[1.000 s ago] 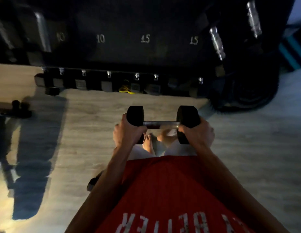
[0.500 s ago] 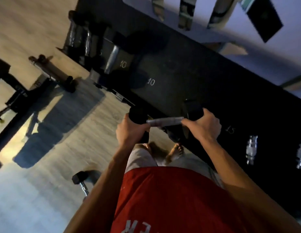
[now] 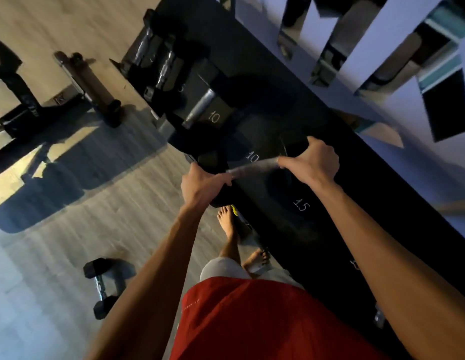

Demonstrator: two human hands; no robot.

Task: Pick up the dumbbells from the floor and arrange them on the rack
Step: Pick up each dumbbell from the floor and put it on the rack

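Both hands [image 3: 202,187] gripping dumbbell [image 3: 252,168] ends, over rack [image 3: 317,229]

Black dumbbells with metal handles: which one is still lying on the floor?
The black hex-ended dumbbell on the pale wood floor, left of the person's left arm; the others sit on the rack or in hand.

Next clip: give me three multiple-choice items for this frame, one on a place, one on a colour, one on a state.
1. Where does the spare dumbbell lie?
A. on the floor
B. on the rack
C. on a bench

2. What colour is the shirt?
A. blue
B. red
C. white

3. How is the held dumbbell carried?
A. left hand only
B. right hand only
C. both hands

Key: A, it rests on the floor left of the person; B, red cloth; C, left hand and right hand each grip an end over the rack.
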